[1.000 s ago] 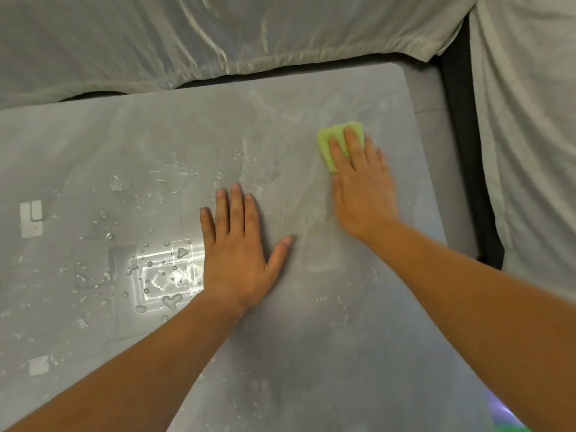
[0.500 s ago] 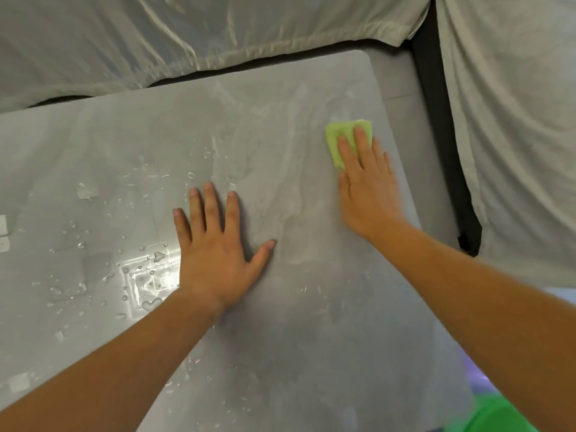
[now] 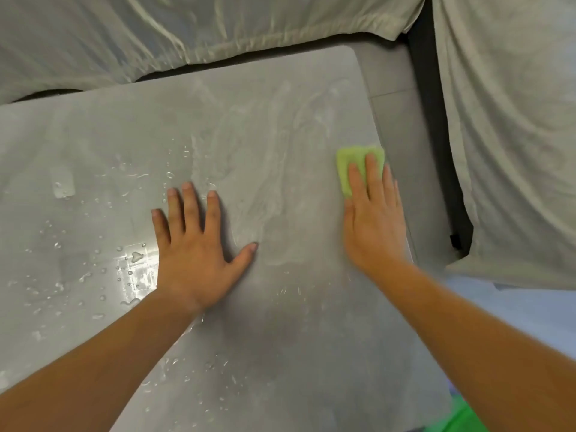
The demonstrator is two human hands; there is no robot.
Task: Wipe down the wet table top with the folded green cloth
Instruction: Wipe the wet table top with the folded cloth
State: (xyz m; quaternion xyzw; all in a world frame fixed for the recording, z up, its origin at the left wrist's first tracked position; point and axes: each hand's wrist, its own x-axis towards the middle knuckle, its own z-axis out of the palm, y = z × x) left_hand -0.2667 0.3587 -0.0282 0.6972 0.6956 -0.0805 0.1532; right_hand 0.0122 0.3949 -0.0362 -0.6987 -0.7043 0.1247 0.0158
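Right hand [image 3: 372,219] flat, fingers straight, pressing the cloth [image 3: 349,169] onto the table [image 3: 280,338]; cloth sits under its fingertips, at the table's right edge. Left hand [image 3: 196,254] flat, fingers spread, resting on table, holding nothing. Droplets [image 3: 134,263] just left of left hand.

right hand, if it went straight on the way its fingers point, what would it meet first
Nothing on the table top: ahead of the right hand and the green cloth it presses lies only smeared surface up to the far right corner. Beyond is pale draped fabric, depth unclear.
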